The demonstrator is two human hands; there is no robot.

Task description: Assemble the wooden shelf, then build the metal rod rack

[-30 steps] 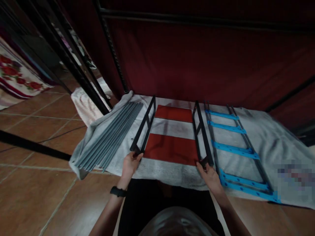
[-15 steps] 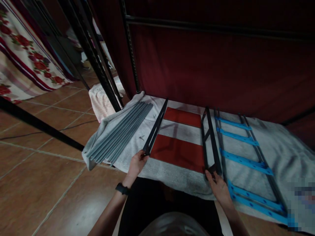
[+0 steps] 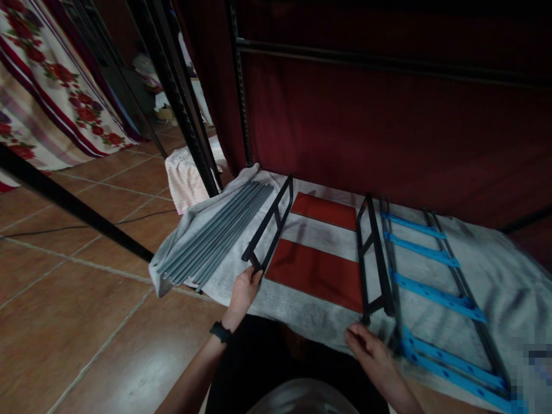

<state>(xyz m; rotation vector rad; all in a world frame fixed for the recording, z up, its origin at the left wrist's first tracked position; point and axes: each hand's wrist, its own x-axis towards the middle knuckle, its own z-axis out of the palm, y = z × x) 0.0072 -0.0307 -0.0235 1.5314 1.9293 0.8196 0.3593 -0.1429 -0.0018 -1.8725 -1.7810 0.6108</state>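
My left hand point(image 3: 245, 286) grips the near end of a black rectangular side frame point(image 3: 269, 224), which leans outward to the left. My right hand point(image 3: 373, 352) is off the second black side frame point(image 3: 375, 247), just in front of its near end, with fingers loosely curled and nothing visible in them. Between the two frames lie a large red panel point(image 3: 317, 273) and a smaller red panel point(image 3: 325, 211) behind it, both flat on the grey cloth point(image 3: 310, 311). The right frame stands on edge at the panels' right ends.
Several grey rods point(image 3: 219, 230) lie side by side on the left. Dark bars joined by several blue perforated strips point(image 3: 435, 290) lie on the right. Black metal posts point(image 3: 176, 98) rise at the left, and a dark red curtain point(image 3: 366, 126) hangs behind.
The left frame has tilted outward to the left, with my left hand still on it. My right hand has let go of the right frame and drawn back towards me.
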